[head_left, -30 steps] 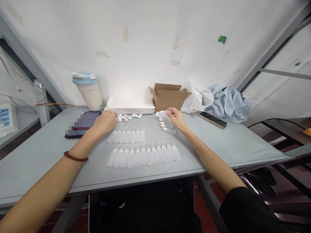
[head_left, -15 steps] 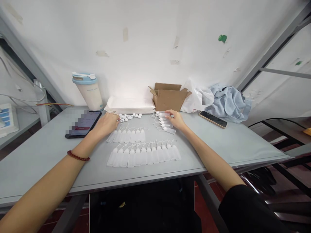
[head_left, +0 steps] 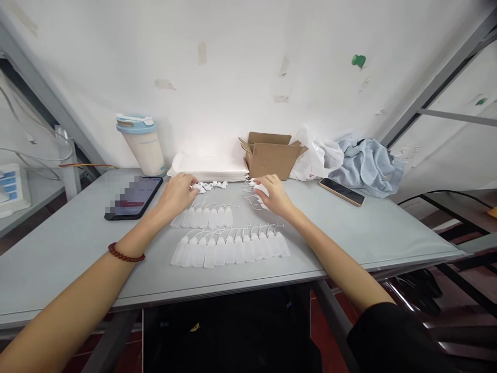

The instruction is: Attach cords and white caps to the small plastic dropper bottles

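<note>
My left hand (head_left: pixel 177 194) is at the left end of a small pile of white pieces (head_left: pixel 212 185), its fingers bent and close together; what they hold, if anything, is too small to make out. My right hand (head_left: pixel 275 196) is over a column of small translucent bottles with thin white strings, covering most of them, and its thumb and index finger are apart. Between and below the hands lies a short row of bottles (head_left: pixel 212 217). Nearer the table edge is a longer row of several similar bottles (head_left: pixel 229 249), strings pointing away from me.
A phone (head_left: pixel 135 198) and a tilted cup (head_left: pixel 143 147) stand at the left. Behind are a white stack (head_left: pixel 209 168), an open cardboard box (head_left: pixel 272 158) and a plastic bag (head_left: pixel 316 155). Another phone (head_left: pixel 341 191) and a blue cloth (head_left: pixel 370 166) are at the right.
My left hand has moved slightly right and away from me, over the left end of the white pile. My right hand has shifted left and now covers more of the bottle column.
</note>
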`<state>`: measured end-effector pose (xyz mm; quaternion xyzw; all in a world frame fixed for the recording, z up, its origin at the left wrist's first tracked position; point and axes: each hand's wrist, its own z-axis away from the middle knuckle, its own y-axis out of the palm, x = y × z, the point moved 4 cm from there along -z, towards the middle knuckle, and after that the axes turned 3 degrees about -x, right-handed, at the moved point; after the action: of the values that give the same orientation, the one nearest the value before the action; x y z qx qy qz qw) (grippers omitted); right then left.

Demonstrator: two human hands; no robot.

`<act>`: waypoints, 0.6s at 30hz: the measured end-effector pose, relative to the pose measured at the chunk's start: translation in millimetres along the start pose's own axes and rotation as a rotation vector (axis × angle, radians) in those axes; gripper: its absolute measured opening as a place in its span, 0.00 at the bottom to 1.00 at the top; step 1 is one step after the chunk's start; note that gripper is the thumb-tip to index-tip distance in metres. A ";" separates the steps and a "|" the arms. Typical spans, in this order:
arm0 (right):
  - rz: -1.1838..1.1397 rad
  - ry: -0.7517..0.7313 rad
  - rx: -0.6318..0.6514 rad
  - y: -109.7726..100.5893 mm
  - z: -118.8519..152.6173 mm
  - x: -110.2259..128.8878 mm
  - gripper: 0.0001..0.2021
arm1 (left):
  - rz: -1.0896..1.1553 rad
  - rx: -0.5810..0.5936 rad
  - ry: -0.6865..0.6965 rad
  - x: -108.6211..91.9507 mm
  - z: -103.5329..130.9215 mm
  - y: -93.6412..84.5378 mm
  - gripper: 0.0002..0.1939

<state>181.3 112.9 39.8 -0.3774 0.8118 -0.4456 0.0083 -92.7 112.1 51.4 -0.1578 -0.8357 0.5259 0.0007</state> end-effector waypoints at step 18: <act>-0.161 -0.226 0.506 20.9 23.5 71.8 0.12 | 0.299 -0.024 0.162 -39.4 13.0 -2.2 0.08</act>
<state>125.6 58.2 33.6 -0.4739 0.6362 -0.5882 0.1574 -58.1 89.4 54.0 -0.3223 -0.8064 0.4957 -0.0120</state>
